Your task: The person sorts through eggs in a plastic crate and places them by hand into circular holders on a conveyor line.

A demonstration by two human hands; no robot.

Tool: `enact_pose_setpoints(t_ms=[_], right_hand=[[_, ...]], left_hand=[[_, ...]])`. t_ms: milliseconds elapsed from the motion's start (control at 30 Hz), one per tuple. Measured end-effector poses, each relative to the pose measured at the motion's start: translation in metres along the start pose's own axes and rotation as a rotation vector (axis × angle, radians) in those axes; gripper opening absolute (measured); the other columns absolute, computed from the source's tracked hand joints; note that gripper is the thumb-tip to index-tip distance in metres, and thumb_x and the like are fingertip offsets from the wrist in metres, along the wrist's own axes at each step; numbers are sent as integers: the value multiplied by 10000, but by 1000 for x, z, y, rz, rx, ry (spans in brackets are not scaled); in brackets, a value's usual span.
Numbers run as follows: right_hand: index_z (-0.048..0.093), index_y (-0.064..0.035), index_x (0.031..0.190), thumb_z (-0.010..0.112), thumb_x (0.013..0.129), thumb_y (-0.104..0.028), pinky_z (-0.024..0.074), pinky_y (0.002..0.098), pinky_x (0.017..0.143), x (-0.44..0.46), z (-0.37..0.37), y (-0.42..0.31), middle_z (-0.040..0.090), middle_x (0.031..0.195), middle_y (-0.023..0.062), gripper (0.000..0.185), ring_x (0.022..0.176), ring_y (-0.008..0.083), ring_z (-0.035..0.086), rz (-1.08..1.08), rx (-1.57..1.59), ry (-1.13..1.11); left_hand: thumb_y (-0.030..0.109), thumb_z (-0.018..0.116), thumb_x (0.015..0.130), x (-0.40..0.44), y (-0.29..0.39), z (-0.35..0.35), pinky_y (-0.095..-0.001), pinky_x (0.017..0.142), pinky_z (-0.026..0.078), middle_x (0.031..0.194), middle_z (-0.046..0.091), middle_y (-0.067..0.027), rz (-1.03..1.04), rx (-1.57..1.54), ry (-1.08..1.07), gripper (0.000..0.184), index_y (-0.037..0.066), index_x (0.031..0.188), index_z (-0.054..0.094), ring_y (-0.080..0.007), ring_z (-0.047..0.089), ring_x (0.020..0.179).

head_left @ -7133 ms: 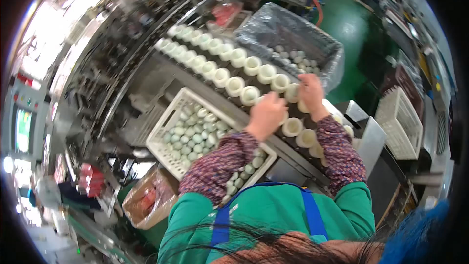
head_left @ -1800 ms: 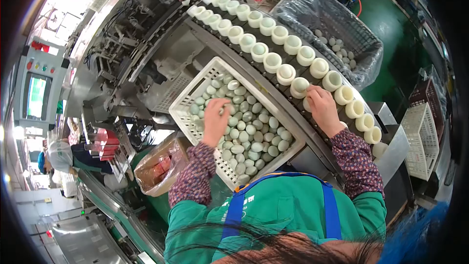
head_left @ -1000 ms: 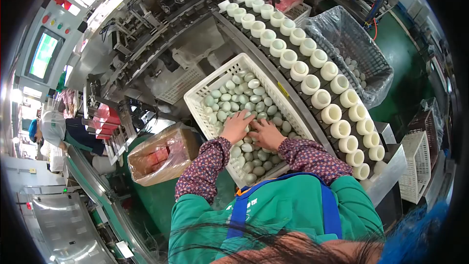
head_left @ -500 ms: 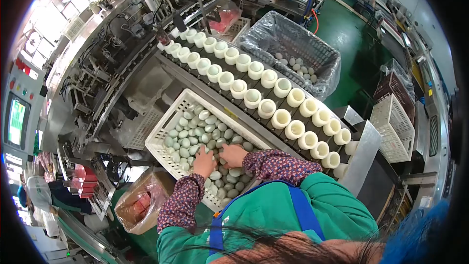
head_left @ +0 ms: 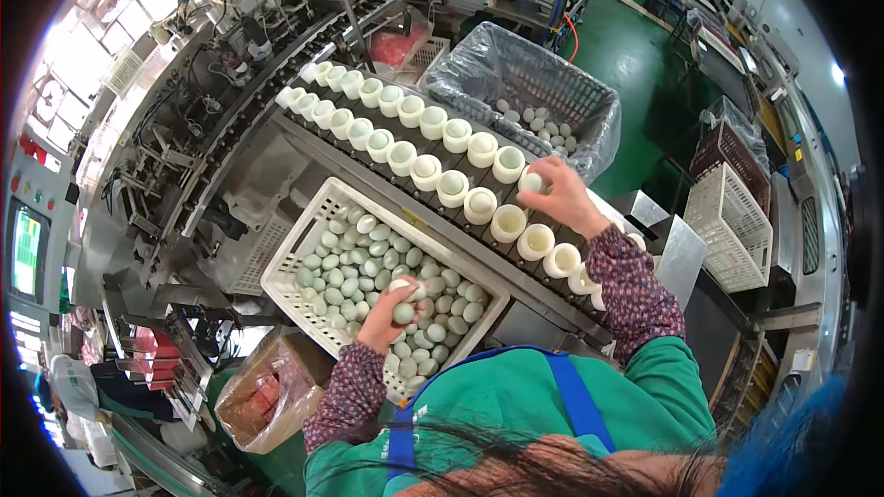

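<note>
My right hand (head_left: 565,197) is over the near end of the conveyor's far row of white cups. Its fingers are closed on a pale green egg (head_left: 531,183) at the mouth of a cup. Above the white crate (head_left: 295,269) full of pale eggs, my left hand (head_left: 385,315) is curled around eggs (head_left: 403,313); how many it holds is partly hidden. Cups farther along both rows contain eggs, while an empty cup (head_left: 535,242) stands in the near row below my right hand.
Behind the conveyor (head_left: 368,164) stands a plastic-lined crate (head_left: 603,120) with several eggs inside. A cardboard box (head_left: 308,359) with a plastic liner is at the lower left. Machinery and a control screen (head_left: 28,253) line the left side.
My right hand has left the egg crate and moved up and right to the cups with an egg. My left hand has lifted slightly with eggs in it. The view has shifted a little.
</note>
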State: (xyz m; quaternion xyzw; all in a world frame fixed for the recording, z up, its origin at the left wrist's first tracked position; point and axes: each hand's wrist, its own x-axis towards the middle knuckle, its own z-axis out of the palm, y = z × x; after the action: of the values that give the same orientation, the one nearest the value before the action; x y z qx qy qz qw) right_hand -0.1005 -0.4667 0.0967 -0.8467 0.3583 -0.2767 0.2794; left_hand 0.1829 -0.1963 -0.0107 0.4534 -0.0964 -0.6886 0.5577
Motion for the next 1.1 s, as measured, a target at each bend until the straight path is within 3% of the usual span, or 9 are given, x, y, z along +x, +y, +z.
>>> enact_pose_setpoints(t_ms=[100, 233, 267, 333, 467, 633, 733, 900, 1100], right_hand=[[694, -24, 1043, 809, 750, -327, 521, 408, 849, 12, 5, 33, 636, 1070, 165, 436, 978, 326, 635, 68, -67, 30], [695, -33, 1065, 813, 753, -332, 520, 404, 855, 22, 28, 47, 644, 1088, 171, 448, 993, 323, 634, 33, 7, 63], [695, -32, 1076, 816, 756, -329, 516, 406, 869, 23, 21, 40, 647, 1101, 180, 453, 1014, 326, 631, 260, 239, -25], [693, -22, 1104, 823, 759, -311, 512, 417, 891, 27, 14, 40, 643, 1157, 200, 468, 1043, 324, 637, 516, 526, -66], [714, -50, 1082, 799, 772, -316, 525, 421, 874, 17, 9, 73, 637, 1178, 150, 417, 1006, 314, 663, 53, -19, 228], [733, -110, 1028, 689, 847, -278, 541, 442, 823, 11, 19, 59, 663, 1104, 97, 251, 966, 328, 669, 113, -351, 121], [704, -80, 933, 689, 845, -258, 550, 446, 771, 17, 19, 54, 662, 1067, 103, 200, 885, 331, 682, 36, -382, 152], [660, -56, 911, 702, 844, -251, 551, 433, 767, -1, 3, 48, 637, 1094, 110, 210, 910, 330, 672, 137, -499, 102], [629, -40, 1056, 680, 868, -181, 537, 408, 839, -37, 6, 61, 631, 1134, 115, 240, 1057, 312, 617, -54, -500, 100]], left_hand=[[121, 642, 906, 11, 16, 68, -249, 527, 497, 1125, 616, -92, 9, -13, -220, 169, 97, 1060, 577, -149, 618, 750], [133, 676, 883, 51, 24, 139, -319, 712, 525, 1104, 592, -87, 279, 475, -261, 132, 77, 982, 610, -182, 621, 789], [133, 676, 883, 69, 20, 148, -319, 712, 525, 1104, 592, -87, 278, 481, -262, 132, 77, 982, 610, -182, 621, 789], [187, 735, 817, 99, 18, 156, -397, 807, 543, 1270, 565, -158, 1023, 1147, -154, 224, 91, 984, 620, -303, 648, 973], [248, 743, 770, 117, 31, 166, -470, 919, 498, 1368, 521, -204, 791, 1478, -47, 289, 110, 997, 628, -407, 595, 1134], [243, 739, 772, 125, 38, 162, -479, 830, 533, 1336, 525, -177, 922, 1575, -29, 302, 117, 1018, 618, -400, 644, 987], [243, 756, 799, 96, 43, 188, -436, 808, 499, 1028, 551, -115, 860, 1381, 26, 292, 96, 1006, 611, -327, 590, 964], [245, 739, 835, 109, 23, 200, -443, 706, 506, 1004, 540, -98, 925, 1449, -15, 250, 98, 989, 609, -322, 622, 870], [177, 673, 859, 119, 20, 195, -433, 623, 544, 1002, 541, -91, 936, 1799, -66, 166, 115, 1006, 625, -318, 649, 743]])
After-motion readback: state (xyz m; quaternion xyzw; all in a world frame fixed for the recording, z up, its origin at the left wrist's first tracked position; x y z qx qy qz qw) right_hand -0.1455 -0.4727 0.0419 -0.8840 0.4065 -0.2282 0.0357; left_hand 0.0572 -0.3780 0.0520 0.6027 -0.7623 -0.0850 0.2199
